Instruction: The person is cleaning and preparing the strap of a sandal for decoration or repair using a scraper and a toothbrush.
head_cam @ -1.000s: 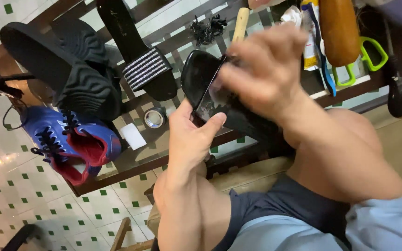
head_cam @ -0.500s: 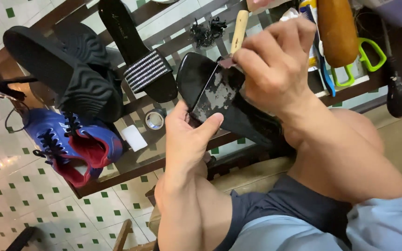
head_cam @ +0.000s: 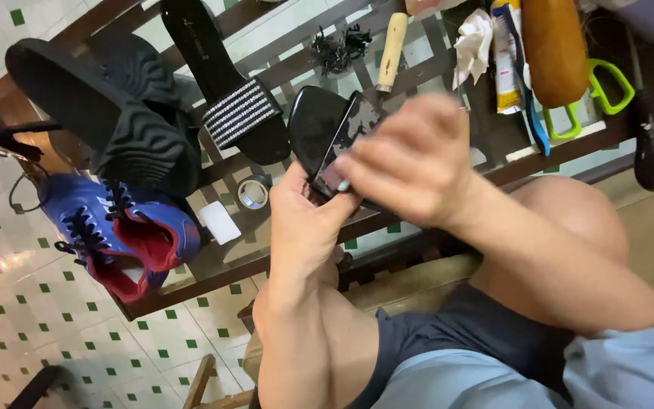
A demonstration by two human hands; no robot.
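My left hand (head_cam: 304,220) grips a glossy black sandal sole (head_cam: 319,129) by its near edge, above the glass-topped wooden table (head_cam: 213,265). A loose dark insole layer (head_cam: 353,125) is peeled partly off the sole. My right hand (head_cam: 410,163), blurred, pinches that layer at its near end with the fingers closed. Both hands meet over the table's front edge, above my knee (head_cam: 569,220).
Black slides (head_cam: 115,113) and a striped-strap sandal (head_cam: 228,106) lie at the back left. Blue-and-red sneakers (head_cam: 115,227), a tape roll (head_cam: 253,193) and a white pad (head_cam: 219,223) sit nearer. A wooden-handled tool (head_cam: 391,49), glue tube (head_cam: 505,53), rag, and green-handled scissors (head_cam: 592,95) lie right.
My right hand has moved along the sole from its far end toward me, down to the near end beside my left hand. The left hand keeps its hold on the sole.
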